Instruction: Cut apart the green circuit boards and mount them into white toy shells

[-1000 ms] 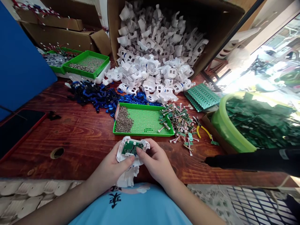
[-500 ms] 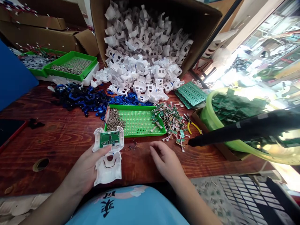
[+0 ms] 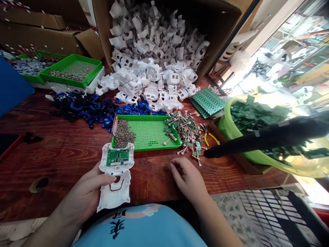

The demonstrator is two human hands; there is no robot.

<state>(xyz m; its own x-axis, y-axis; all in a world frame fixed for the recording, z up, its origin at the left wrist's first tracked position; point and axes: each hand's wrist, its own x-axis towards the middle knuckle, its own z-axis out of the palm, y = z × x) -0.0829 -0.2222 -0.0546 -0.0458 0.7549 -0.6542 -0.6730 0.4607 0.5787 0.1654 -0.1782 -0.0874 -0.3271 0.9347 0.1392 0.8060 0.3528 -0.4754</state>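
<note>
My left hand [image 3: 88, 188] grips a white plastic housing [image 3: 114, 197] near the table's front edge, its thumb lying over the middle. A green circuit board [image 3: 118, 157] sits in the upper part of the housing; the lower part has an opening. My right hand [image 3: 189, 178] rests on the table to the right, fingers curled; whether anything is between them cannot be made out. Several loose screws [image 3: 144, 160] lie between the hands, below a green tray [image 3: 146, 132] with a heap of screws [image 3: 123, 134] at its left end.
White housings [image 3: 154, 79] spill from a large cardboard box. Blue and black parts [image 3: 87, 106] lie at left. Small boards with connectors [image 3: 186, 130], yellow-handled pliers [image 3: 211, 136], a yellow-green basket [image 3: 226, 120] and a black tool [image 3: 231, 145] stand at right.
My left thumb has slid down from the circuit board to the middle of the housing. My right hand has shifted slightly right and down in the view. The camera view has shifted a little.
</note>
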